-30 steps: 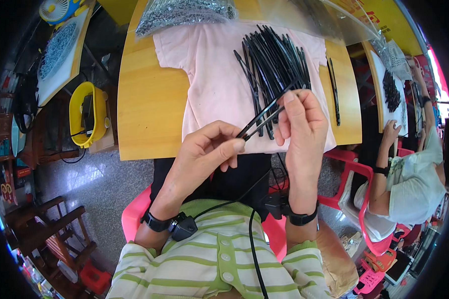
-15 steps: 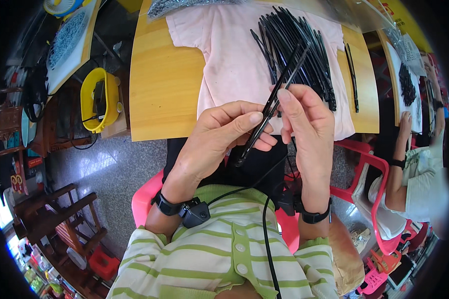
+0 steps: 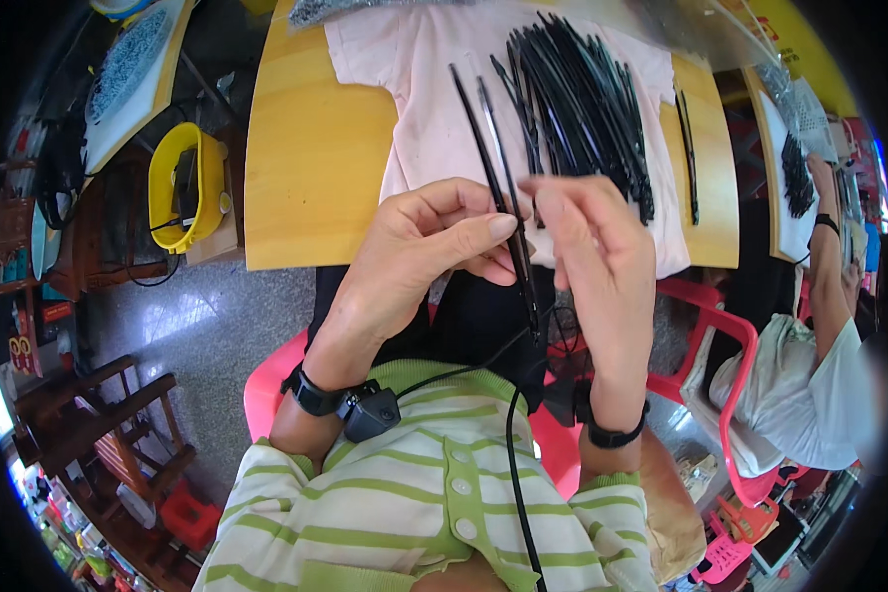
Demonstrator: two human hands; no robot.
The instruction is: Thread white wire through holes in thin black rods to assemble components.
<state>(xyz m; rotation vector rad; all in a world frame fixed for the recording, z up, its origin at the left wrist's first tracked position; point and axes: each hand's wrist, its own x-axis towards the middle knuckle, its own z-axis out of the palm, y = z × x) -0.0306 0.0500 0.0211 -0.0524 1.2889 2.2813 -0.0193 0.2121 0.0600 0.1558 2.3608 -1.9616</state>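
My left hand [image 3: 419, 242] is closed, pinching two thin black rods [image 3: 515, 229] between thumb and fingers. The rods lie side by side, slanting over the table's near edge, with their far ends spread slightly apart. Just right of them is my right hand [image 3: 602, 242], its fingers loosely bent and apart, the fingertips smeared by motion; I see nothing held in it. Beyond my hands, a thick pile of similar black rods [image 3: 582, 109] lies on a pale pink shirt [image 3: 419, 109] spread over the wooden table [image 3: 301, 187].
A rod pair [image 3: 688, 158] lies at the table's right side. Plastic bags [image 3: 651, 25] cover its far edge. Left stands a yellow bin [image 3: 163, 187]. At right, past a pink chair [image 3: 725, 326], another person's arm [image 3: 831, 257] reaches to a table with black rods [image 3: 797, 178].
The rods have swung so their far ends point left of the pile. My right hand has come off them, while my left hand keeps its pinch. The co-worker's arm has moved.
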